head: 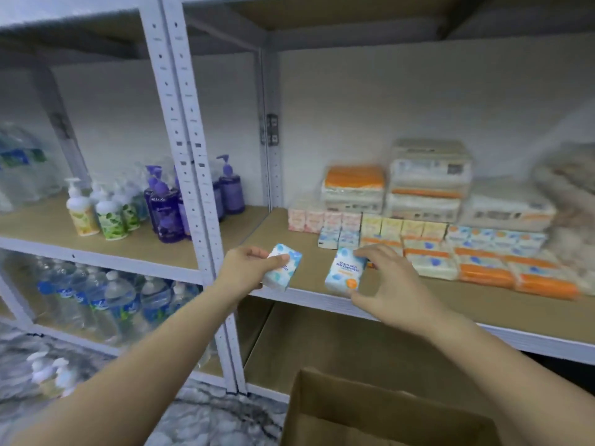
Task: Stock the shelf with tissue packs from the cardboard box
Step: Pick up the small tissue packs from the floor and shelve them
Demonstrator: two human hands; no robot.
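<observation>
**Two tissue packs in hand at the shelf edge**

Nearest us, the cardboard box (383, 413) sits open at the bottom edge, cut off by the frame; we cannot tell what is inside it. Above it, our right hand (391, 284) pinches a blue-and-white tissue pack (344, 272) between thumb at the lower end and fingertips at the upper end, right at the shelf's (309, 268) front lip; whether the pack touches the board we cannot tell. Our left hand (248, 268) grips a second tissue pack (283, 267), thumb across its face and fingers curled behind, just left of the first, in front of the shelf edge.

Further back on the shelf, stocked tissue packs (428, 243) lie in rows, with larger wrapped bundles (428, 178) stacked behind; their print is too blurred to read. The neighbouring bay holds pump bottles (161, 207), with water bottles (96, 297) below, partly hidden by the upright post (190, 156).
</observation>
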